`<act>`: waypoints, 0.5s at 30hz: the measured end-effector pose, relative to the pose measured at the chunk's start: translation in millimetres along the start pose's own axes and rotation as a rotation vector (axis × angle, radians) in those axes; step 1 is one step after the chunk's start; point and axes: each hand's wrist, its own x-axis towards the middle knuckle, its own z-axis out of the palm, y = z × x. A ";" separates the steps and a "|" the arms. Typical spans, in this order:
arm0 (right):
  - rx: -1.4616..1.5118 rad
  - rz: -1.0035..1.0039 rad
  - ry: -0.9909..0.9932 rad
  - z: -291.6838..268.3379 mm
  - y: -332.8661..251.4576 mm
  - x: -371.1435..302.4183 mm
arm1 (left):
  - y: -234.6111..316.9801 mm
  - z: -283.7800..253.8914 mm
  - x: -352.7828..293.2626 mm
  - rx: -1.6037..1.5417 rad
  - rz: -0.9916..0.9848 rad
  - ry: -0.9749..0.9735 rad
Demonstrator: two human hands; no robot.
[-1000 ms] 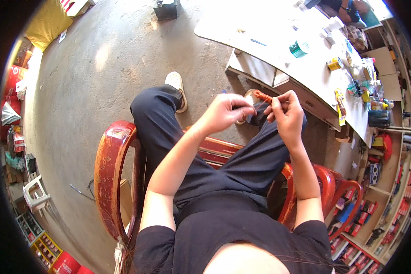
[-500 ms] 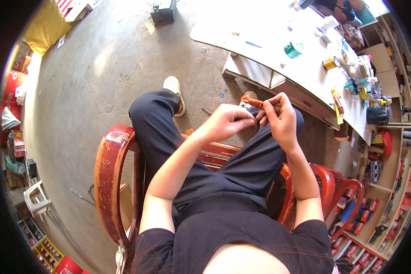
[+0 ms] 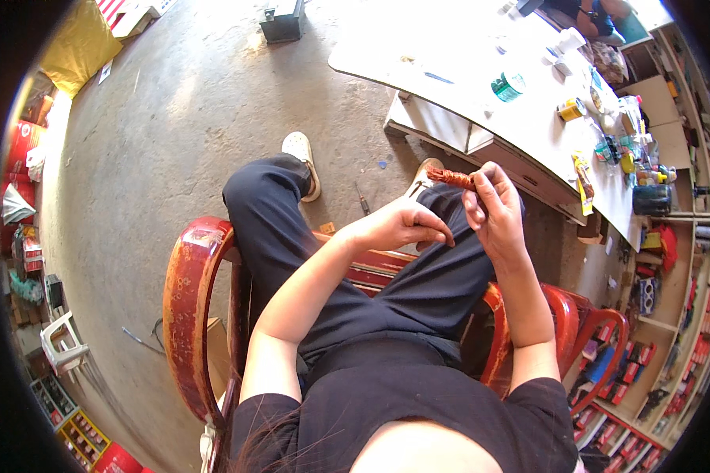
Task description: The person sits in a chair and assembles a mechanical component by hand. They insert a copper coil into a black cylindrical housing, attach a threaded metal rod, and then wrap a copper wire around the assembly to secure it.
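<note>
Over my right thigh, my right hand [image 3: 493,206] pinches one end of a thin copper-coloured bundle [image 3: 452,177]. It looks like wire wound round itself, and its free end points left over my shoe. My left hand [image 3: 412,225] hangs a little lower and to the left, apart from the bundle. Its fingers are curled with the thumb pressed to them. Whether a fine strand lies between them is too small to see.
I sit in a red wooden armchair [image 3: 199,315]. A white table [image 3: 465,67] at the upper right carries a green-labelled jar [image 3: 508,86], bottles and packets. A screwdriver-like tool [image 3: 363,201] lies on the floor between my feet. Another person [image 3: 599,17] is beyond the table.
My right hand has moved slightly right and down with the copper-coloured bundle. My left hand has dropped and drawn apart from it; the two were close together before.
</note>
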 end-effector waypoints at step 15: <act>-0.032 0.094 -0.027 -4.6 11.0 15.1 | -20.7 -10.4 -1.8 -0.070 -0.105 0.098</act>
